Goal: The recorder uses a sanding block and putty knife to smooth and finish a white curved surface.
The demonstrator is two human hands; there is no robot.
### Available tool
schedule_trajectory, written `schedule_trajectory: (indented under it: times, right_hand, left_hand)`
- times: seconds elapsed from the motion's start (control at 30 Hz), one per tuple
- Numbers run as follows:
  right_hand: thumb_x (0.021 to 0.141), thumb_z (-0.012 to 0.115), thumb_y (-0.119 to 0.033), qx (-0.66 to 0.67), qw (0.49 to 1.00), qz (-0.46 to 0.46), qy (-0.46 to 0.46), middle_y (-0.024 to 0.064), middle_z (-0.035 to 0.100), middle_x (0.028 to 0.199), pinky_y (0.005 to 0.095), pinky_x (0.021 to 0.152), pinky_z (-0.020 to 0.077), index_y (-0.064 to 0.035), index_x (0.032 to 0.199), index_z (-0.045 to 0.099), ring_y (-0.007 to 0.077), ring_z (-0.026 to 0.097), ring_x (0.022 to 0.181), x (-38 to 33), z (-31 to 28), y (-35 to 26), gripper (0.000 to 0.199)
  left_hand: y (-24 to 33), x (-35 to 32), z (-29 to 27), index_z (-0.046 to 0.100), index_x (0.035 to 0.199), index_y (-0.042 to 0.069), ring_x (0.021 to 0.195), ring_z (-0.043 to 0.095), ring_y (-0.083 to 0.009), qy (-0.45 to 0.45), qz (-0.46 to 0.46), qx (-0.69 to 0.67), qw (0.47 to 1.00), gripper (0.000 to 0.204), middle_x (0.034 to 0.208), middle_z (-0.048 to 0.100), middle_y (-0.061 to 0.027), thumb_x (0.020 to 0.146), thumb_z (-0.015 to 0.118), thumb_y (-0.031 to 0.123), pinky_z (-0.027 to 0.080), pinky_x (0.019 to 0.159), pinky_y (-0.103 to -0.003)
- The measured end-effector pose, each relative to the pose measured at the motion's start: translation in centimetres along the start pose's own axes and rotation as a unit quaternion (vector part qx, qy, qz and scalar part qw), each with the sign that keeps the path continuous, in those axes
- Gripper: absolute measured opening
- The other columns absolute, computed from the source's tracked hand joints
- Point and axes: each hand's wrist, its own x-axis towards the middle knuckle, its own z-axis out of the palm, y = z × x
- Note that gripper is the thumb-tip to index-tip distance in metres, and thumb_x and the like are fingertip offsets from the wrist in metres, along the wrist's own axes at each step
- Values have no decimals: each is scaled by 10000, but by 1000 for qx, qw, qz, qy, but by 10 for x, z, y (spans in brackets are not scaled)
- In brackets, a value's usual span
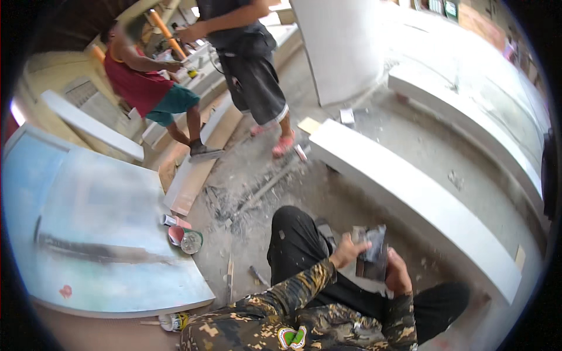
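In front of my crossed legs, both hands are on a dark, thin sheet (371, 269) that looks like sandpaper. My left hand (348, 251) grips its upper left side, where a greyer, shinier folded part (377, 241) shows; whether this is a separate piece I cannot tell. My right hand (398, 274) is closed round the right edge, thumb upward. The sheet is held tilted above the floor, nearest to the long white board on the right. Some fingertips are hidden behind it.
A long white board (410, 199) lies to my right, another white beam (468, 120) beyond. At left rests a blue-painted panel (111, 205), with cans and a jar (191, 241) beside it. Two people (249, 70) (143, 88) are at the far left. Dusty scraps (234, 205) litter the floor.
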Motion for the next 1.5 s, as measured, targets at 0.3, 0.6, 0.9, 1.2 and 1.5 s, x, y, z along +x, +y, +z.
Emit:
schedule_trajectory:
  times: [0.3,0.6,0.9,1.2,1.5]
  right_hand:
    - [1017,501,-162,-595,760,-189,178,289,616,781,506,603,441,33,935,572,510,605,767,22,-8,32,224]
    - [1007,497,-156,-639,731,-173,163,308,599,712,545,565,429,28,851,549,513,608,708,20,-12,42,246]
    - [978,532,-189,-644,743,-153,101,321,588,685,586,594,439,19,804,539,522,600,686,14,-23,50,271]
    - [973,528,-192,-654,745,-116,66,320,614,755,573,623,476,27,835,607,510,626,741,7,-26,56,271]
    - [1010,526,-192,-644,723,-194,161,284,600,696,556,581,430,-4,879,547,511,604,716,27,-21,42,230]
  left_hand:
    - [23,-3,11,654,1130,-15,951,634,-105,-10,11,-215,976,281,1070,697,-44,900,727,128,521,846,-291]
    - [41,-6,4,670,1075,3,911,623,-86,-73,123,-61,988,200,1010,713,-27,908,710,106,521,838,-281]
    - [27,7,-5,620,1178,-12,992,634,-119,-197,88,-128,968,306,1087,705,-47,889,714,29,510,911,-297]
    - [45,7,-13,614,1143,-17,958,627,-101,-310,59,-84,945,291,1056,697,-18,865,699,-5,511,886,-285]
    - [41,-2,5,664,1129,7,954,614,-105,-101,112,-108,983,237,1046,704,-11,916,718,96,496,879,-290]
